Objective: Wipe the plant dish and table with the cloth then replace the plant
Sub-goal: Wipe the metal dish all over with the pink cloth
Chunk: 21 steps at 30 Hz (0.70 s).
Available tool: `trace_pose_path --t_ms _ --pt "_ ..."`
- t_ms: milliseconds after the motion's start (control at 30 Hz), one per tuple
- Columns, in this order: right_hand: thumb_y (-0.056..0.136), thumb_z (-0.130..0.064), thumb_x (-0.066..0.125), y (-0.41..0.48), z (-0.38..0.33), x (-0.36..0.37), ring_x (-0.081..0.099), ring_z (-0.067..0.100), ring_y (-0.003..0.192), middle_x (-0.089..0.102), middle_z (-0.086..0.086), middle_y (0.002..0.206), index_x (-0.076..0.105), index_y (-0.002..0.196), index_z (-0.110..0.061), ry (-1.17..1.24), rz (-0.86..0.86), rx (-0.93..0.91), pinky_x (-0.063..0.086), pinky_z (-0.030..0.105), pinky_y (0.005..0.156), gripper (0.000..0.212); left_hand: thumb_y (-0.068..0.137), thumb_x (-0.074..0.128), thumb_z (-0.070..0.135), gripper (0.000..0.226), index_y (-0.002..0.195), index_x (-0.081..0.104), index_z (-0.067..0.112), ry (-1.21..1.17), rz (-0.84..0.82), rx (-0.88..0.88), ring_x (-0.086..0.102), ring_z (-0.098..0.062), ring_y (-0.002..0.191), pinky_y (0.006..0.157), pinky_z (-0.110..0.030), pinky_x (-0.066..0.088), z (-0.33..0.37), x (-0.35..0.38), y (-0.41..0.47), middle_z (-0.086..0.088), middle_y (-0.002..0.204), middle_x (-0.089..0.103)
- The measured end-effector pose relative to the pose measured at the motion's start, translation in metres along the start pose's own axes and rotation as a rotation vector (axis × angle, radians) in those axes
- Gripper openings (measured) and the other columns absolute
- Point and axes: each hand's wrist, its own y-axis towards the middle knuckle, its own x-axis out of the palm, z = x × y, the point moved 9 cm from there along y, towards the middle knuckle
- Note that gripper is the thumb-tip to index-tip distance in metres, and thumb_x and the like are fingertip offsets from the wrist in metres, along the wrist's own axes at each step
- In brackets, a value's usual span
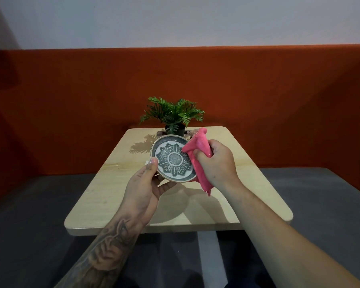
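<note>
From the head camera, the left hand point(142, 187) holds the plant dish point(173, 158) up above the table point(104, 196), tilted so its patterned face turns toward the camera. The thumb presses on the dish's left rim and the other fingers curl beneath its lower edge, so the rim is pinched between them. The right hand point(215, 163) is closed in a fist around a bunched pink cloth point(197, 148); part of the cloth sticks up above the fist, and another fold hangs below it past the dish's right edge. The cloth touches the right side of the dish's face, covering part of the leaf pattern there. The plant point(173, 113), green fronds in a small dark pot, stands at the far end of the table, behind the dish, on a low patterned base whose details are too small to make out. A red padded backrest point(71, 100) runs behind the table.
</note>
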Motion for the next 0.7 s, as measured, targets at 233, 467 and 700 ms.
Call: trace_pose_path --t_ms 233,467,700 --pt "0.099 -0.021 0.060 0.014 0.012 -0.030 0.068 0.010 0.072 0.069 -0.005 0.087 0.067 0.093 -0.025 -0.108 0.086 -0.015 0.048 0.015 0.050 0.010 0.101 0.050 0.030 0.032 0.117 0.065 0.008 -0.036 0.008 -0.088 0.068 -0.025 0.101 0.081 -0.043 0.062 -0.022 0.008 0.015 -0.014 0.116 0.072" --pt "0.096 -0.034 0.065 0.028 0.039 -0.071 0.065 0.016 0.090 0.068 -0.008 0.097 0.063 0.105 -0.030 -0.116 0.092 0.119 0.059 0.037 0.076 0.009 0.102 0.050 0.026 0.024 0.113 0.064 0.009 -0.075 0.043 -0.164 0.068 -0.026 0.098 0.069 -0.039 0.063 -0.026 0.009 0.039 -0.013 0.109 0.072" --pt "0.093 -0.027 0.070 0.034 0.060 -0.056 0.071 0.024 0.092 0.075 0.000 0.096 0.069 0.100 -0.027 -0.029 -0.069 0.255 0.055 0.038 0.076 0.007 0.103 0.050 0.024 0.022 0.107 0.064 0.007 0.045 0.018 -0.257 0.067 -0.026 0.087 0.056 -0.036 0.061 -0.039 0.030 0.065 -0.014 0.102 0.070"
